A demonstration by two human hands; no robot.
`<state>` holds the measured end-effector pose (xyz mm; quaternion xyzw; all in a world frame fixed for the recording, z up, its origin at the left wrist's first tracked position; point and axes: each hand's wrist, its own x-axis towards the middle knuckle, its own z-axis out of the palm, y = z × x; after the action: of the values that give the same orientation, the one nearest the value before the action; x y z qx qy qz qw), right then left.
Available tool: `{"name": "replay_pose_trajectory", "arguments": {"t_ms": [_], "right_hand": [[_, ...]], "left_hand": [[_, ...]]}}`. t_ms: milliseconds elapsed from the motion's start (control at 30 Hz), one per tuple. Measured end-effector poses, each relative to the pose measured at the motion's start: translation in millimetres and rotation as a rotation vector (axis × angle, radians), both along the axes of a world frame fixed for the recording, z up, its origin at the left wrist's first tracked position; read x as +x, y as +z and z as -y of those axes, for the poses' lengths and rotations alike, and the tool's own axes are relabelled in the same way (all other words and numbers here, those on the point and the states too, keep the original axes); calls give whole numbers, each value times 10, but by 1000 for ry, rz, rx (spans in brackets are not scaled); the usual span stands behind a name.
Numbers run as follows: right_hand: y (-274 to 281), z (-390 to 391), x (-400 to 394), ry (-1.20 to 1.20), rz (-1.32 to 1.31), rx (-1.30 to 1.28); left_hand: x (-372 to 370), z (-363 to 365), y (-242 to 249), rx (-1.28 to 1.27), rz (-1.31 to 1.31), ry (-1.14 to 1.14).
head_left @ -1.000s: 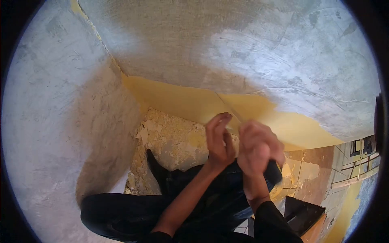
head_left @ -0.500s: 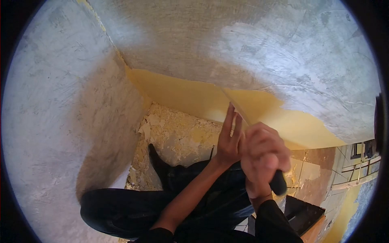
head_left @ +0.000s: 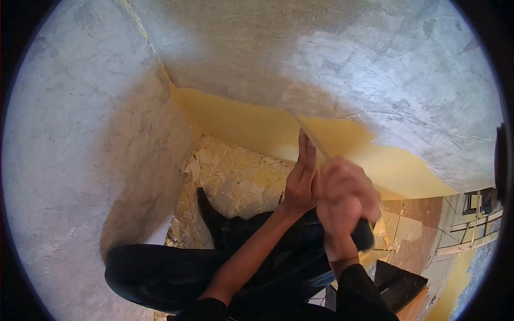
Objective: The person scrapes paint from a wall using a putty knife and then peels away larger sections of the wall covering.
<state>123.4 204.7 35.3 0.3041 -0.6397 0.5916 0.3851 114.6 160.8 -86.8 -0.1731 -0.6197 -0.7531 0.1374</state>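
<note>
My right hand point(head_left: 347, 200) is closed around the black handle of a scraper point(head_left: 364, 235), a little blurred. Its thin blade, seen nearly edge-on, slants up to the wall, where the tip meets the line between bare grey plaster point(head_left: 241, 69) and the yellow coating point(head_left: 230, 115). Beside the blade, my left hand point(head_left: 301, 187) has its fingers stretched out straight, fingertips against the blade's side. Its thumb is hidden behind the right hand.
Another grey wall point(head_left: 69, 139) stands close on the left, meeting the front wall in a corner. Peeled yellow flakes point(head_left: 235, 166) cover the floor around my boot point(head_left: 210, 214). A dark flat panel point(head_left: 399, 283) lies at lower right, near tiles and boards.
Both hands have shifted slightly up, with the scraper handle moving a little up and left. The blade tip stays near the same spot on the coating's edge.
</note>
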Motion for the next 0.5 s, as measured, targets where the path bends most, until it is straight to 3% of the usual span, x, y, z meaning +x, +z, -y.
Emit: {"name": "replay_pose_trajectory", "arguments": {"t_ms": [67, 133, 167, 200, 367, 433, 500], "right_hand": [[-161, -12, -144, -145, 55, -1], [8, 72, -62, -192, 26, -45], [41, 42, 32, -95, 47, -48], [50, 27, 56, 8, 61, -49], [-1, 114, -90, -205, -2, -52], [61, 36, 75, 39, -46, -61], [-95, 42, -103, -43, -11, -44]], "left_hand": [[-44, 62, 69, -239, -321, 138], [-101, -105, -375, -282, -319, 125], [-76, -129, -553, -337, -292, 106], [-94, -93, -504, -342, -295, 109], [-33, -68, -37, -356, -326, 228], [-10, 14, 98, -379, -333, 271], [12, 42, 24, -388, -318, 299]]}}
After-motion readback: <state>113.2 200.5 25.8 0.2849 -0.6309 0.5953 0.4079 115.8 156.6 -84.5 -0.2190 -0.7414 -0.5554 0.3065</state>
